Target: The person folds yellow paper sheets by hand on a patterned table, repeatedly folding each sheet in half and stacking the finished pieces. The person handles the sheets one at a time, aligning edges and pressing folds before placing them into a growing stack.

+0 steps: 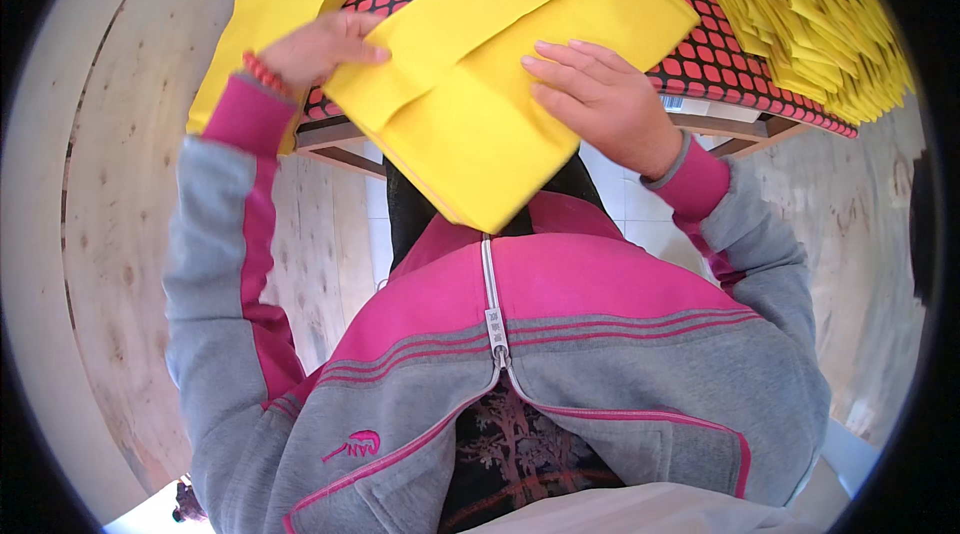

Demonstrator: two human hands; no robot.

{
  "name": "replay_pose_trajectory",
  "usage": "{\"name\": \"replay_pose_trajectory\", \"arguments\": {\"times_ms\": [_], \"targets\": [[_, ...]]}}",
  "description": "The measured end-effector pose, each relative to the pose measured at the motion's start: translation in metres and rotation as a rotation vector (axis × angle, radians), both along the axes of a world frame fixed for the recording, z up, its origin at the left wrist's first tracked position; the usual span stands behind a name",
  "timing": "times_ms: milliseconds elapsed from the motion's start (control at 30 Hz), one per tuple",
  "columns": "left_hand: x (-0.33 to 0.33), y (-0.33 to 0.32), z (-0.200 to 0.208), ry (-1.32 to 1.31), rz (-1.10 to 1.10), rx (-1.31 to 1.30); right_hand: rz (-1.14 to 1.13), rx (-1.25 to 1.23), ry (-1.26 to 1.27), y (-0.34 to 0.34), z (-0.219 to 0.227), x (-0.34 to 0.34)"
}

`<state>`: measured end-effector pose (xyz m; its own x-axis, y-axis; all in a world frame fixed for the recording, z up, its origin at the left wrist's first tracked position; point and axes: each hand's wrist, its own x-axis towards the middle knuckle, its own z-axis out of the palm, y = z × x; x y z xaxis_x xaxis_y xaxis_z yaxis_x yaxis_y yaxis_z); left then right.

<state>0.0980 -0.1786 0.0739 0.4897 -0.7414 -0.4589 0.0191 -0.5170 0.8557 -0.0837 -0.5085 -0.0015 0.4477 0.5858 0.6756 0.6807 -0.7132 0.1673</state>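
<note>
A folded yellow fabric piece (470, 124), flat and bag-like with creased flaps across its top, lies slantwise over the near edge of the table. Its lowest corner juts past that edge toward my jacket. At its left corner my left hand (325, 49) is closed on the border, thumb on top; the other fingertips are partly hidden and slightly blurred. Resting on the right part of the fabric is my right hand (605, 99), fingers stretched out and flat; its thumb cannot be clearly made out. More yellow fabric (265, 24) lies to the left, beyond my left hand.
A red-and-black patterned cover (700, 69) is spread over the table. At the far right, a large heap of yellow folded pieces (815, 19) reaches the table edge. Wooden table framing (345, 139) shows below the cover. Pale wood-look boards (120, 184) are at the left.
</note>
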Motion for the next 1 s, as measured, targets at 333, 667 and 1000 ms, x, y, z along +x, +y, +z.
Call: {"name": "replay_pose_trajectory", "arguments": {"times_ms": [333,667,1000], "targets": [[0.09,-0.095,-0.018,-1.233,-0.355,0.407,-0.207,0.174,0.14,0.058,0.007,0.018],[-0.034,-0.068,-0.017,-1.08,-0.364,0.072,-0.203,0.169,0.211,0.052,0.011,0.022],[-0.07,-0.042,0.0,-0.995,-0.425,0.208,-0.164,0.095,0.403,0.042,0.035,0.034]]}}
